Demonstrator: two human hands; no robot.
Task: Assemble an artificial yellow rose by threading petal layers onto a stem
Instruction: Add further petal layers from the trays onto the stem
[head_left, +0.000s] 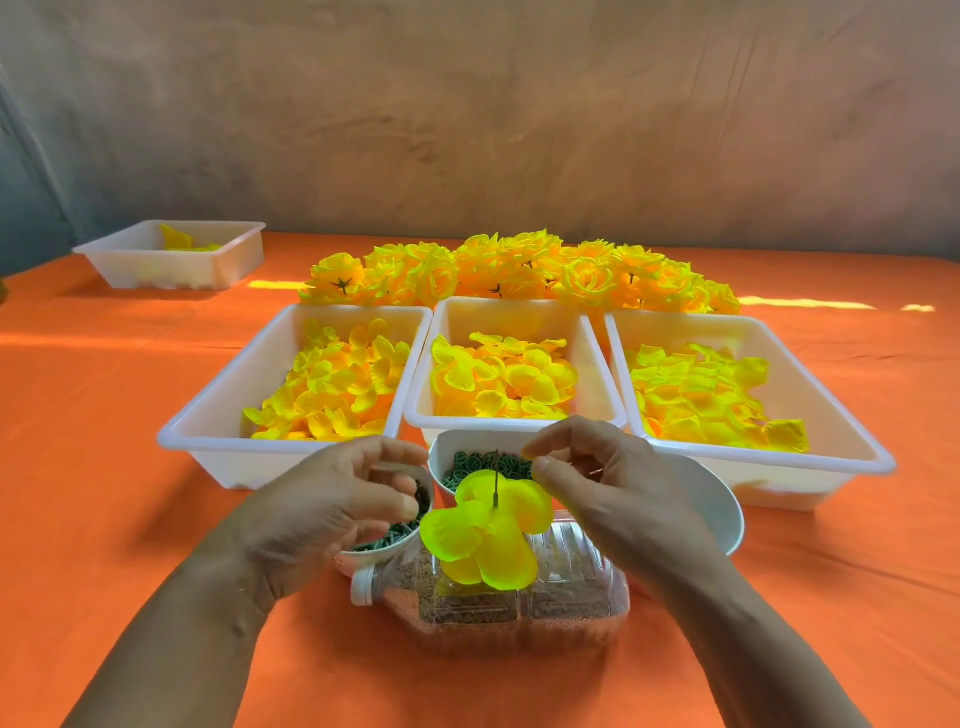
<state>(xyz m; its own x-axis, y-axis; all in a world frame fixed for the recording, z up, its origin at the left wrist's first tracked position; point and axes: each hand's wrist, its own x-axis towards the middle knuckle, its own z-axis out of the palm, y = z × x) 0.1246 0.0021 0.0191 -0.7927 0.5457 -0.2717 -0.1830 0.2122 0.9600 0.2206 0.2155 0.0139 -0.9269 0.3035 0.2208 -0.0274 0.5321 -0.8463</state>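
A thin dark stem (497, 475) stands upright, stuck into a clear plastic bottle (566, 597) that lies on its side. A yellow petal layer (478, 540) with several lobes is threaded on the stem and hangs low on it. My right hand (613, 499) is to the right of the stem; its thumb and forefinger pinch together at the layer's upper right edge, with a bit of yellow between the tips. My left hand (322, 509) hovers left of the flower over a small bowl, fingers loosely curved, with nothing visible in it.
Three white trays of yellow petals, left (208, 415), middle (441, 332) and right (841, 431), stand behind the hands. Two white bowls (452, 447) (384, 553) hold green parts; another bowl (722, 509) sits right. Finished yellow roses (519, 270) are piled at the back. A fourth tray (130, 260) sits far left.
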